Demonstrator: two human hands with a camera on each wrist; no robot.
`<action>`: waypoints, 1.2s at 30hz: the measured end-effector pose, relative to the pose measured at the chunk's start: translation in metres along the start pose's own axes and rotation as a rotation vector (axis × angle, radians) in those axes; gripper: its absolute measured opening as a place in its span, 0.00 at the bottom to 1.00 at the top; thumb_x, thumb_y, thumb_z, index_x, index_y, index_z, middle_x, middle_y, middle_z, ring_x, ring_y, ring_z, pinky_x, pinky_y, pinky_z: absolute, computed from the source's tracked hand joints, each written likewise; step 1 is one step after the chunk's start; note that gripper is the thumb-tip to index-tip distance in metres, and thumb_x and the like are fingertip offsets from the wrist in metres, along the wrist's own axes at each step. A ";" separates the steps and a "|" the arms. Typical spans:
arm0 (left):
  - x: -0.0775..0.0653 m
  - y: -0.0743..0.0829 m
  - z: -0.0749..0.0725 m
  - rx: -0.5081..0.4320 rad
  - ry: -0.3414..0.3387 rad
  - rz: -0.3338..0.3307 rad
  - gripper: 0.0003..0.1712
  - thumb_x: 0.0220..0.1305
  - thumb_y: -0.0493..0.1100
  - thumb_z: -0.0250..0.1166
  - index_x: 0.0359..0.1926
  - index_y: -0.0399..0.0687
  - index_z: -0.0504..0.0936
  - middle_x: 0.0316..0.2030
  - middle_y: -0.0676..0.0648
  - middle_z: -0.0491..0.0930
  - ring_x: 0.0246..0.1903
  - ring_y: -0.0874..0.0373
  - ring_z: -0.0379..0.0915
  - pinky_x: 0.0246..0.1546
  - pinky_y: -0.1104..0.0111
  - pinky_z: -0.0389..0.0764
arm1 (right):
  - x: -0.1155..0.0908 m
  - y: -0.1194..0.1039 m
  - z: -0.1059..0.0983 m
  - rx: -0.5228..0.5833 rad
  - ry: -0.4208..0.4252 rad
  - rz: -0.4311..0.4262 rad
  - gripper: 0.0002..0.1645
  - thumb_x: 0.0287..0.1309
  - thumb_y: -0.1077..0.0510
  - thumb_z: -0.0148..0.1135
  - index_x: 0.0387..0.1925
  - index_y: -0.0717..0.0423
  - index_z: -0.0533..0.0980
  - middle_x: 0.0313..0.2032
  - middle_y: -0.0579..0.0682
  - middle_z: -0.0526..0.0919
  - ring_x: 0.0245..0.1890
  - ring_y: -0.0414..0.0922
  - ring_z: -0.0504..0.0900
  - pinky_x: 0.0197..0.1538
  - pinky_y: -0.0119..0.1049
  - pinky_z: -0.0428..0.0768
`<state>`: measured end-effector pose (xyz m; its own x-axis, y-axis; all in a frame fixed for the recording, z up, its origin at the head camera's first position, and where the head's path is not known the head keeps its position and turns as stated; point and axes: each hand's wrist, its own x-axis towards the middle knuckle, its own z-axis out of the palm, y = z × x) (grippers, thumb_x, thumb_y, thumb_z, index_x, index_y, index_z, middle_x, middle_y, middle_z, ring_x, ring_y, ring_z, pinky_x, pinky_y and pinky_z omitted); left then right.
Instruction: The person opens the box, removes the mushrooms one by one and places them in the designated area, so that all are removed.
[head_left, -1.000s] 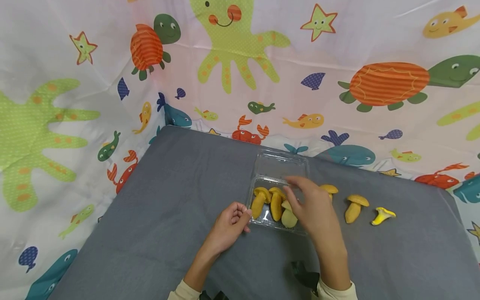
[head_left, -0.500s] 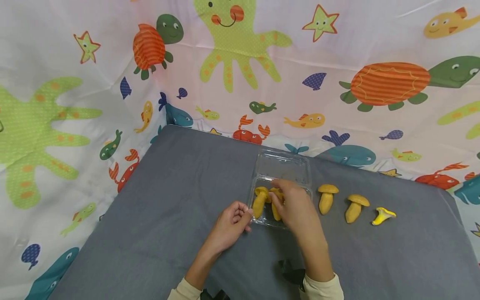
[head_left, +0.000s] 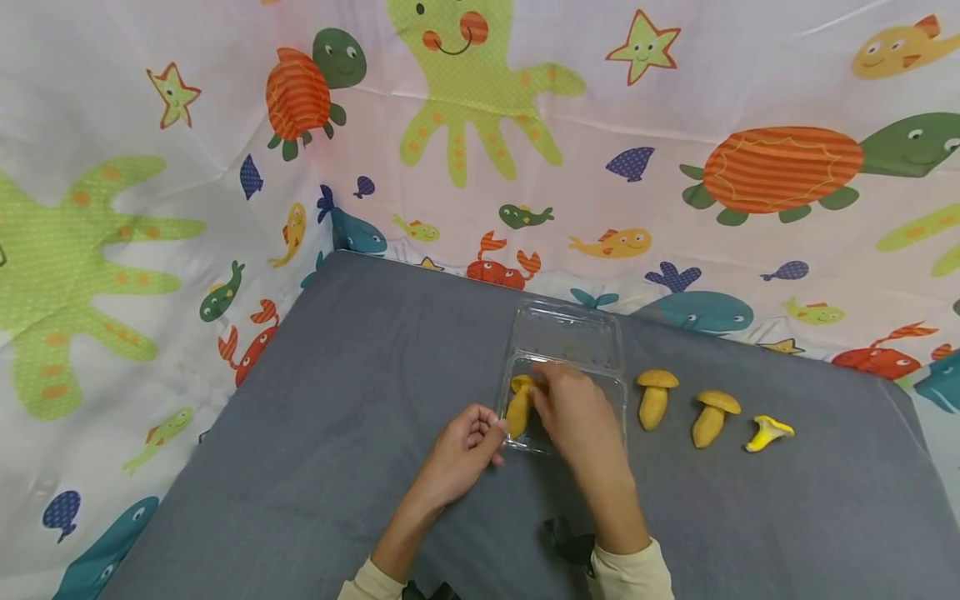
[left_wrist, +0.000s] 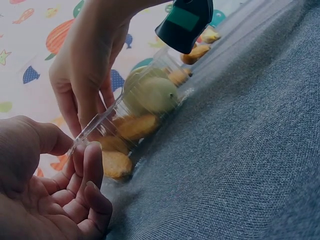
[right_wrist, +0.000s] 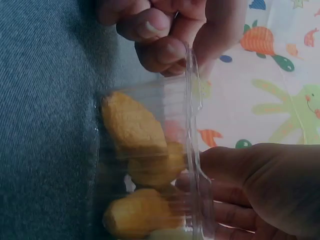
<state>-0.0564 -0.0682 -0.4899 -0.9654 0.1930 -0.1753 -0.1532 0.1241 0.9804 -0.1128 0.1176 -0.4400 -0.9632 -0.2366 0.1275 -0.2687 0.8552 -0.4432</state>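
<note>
A clear plastic clamshell box (head_left: 570, 329) lies with its lid folded back. Its near-left rim is pinched between the thumb and fingers of my left hand (head_left: 459, 443). My right hand (head_left: 573, 408) reaches down into the box, fingertips at the caps of the yellow-brown toy mushrooms (head_left: 517, 412); the hand covers most of the contents in the head view. Through the plastic wall, the right wrist view shows one mushroom stem (right_wrist: 132, 122) and a second stem (right_wrist: 137, 212). A pale green mushroom (left_wrist: 157, 94) sits farther right in the box. Whether the right fingers grip a cap is hidden.
Right of the box, two tan toy mushrooms (head_left: 653, 402) and a smaller yellow one (head_left: 768, 433) lie in a row on the grey cloth (head_left: 337, 400). A curtain (head_left: 555, 125) printed with sea animals stands behind and to the left.
My right hand has moved left across the box and down into it, from above the green mushroom to the caps farther left. My left hand keeps its hold on the rim.
</note>
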 end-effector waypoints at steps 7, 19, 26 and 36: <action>0.000 0.000 0.000 -0.005 0.004 0.007 0.14 0.79 0.49 0.63 0.47 0.41 0.77 0.35 0.41 0.82 0.32 0.46 0.85 0.35 0.70 0.81 | 0.002 -0.006 0.003 -0.045 -0.017 0.020 0.16 0.66 0.60 0.74 0.54 0.57 0.85 0.47 0.56 0.90 0.48 0.57 0.88 0.48 0.56 0.86; 0.000 -0.001 0.002 -0.008 0.007 0.007 0.14 0.79 0.49 0.64 0.46 0.42 0.77 0.33 0.45 0.80 0.30 0.52 0.84 0.34 0.70 0.81 | 0.001 -0.007 0.012 -0.065 0.017 -0.004 0.12 0.64 0.66 0.73 0.49 0.59 0.86 0.42 0.55 0.90 0.44 0.57 0.88 0.47 0.55 0.86; 0.000 -0.002 0.001 -0.012 0.008 0.007 0.13 0.79 0.48 0.64 0.46 0.41 0.77 0.33 0.45 0.80 0.30 0.52 0.84 0.34 0.70 0.81 | 0.000 -0.009 0.015 -0.064 0.074 -0.010 0.10 0.65 0.68 0.69 0.47 0.59 0.87 0.41 0.54 0.91 0.40 0.56 0.89 0.42 0.54 0.86; 0.000 -0.003 0.000 -0.018 0.006 0.003 0.12 0.80 0.46 0.63 0.46 0.41 0.78 0.34 0.46 0.81 0.30 0.53 0.83 0.33 0.71 0.81 | -0.001 -0.010 0.021 -0.072 0.129 -0.018 0.08 0.65 0.67 0.70 0.45 0.59 0.86 0.40 0.55 0.90 0.37 0.56 0.89 0.40 0.53 0.86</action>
<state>-0.0562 -0.0682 -0.4931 -0.9672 0.1873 -0.1718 -0.1540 0.1059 0.9824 -0.1094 0.0994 -0.4542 -0.9485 -0.1944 0.2500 -0.2801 0.8834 -0.3757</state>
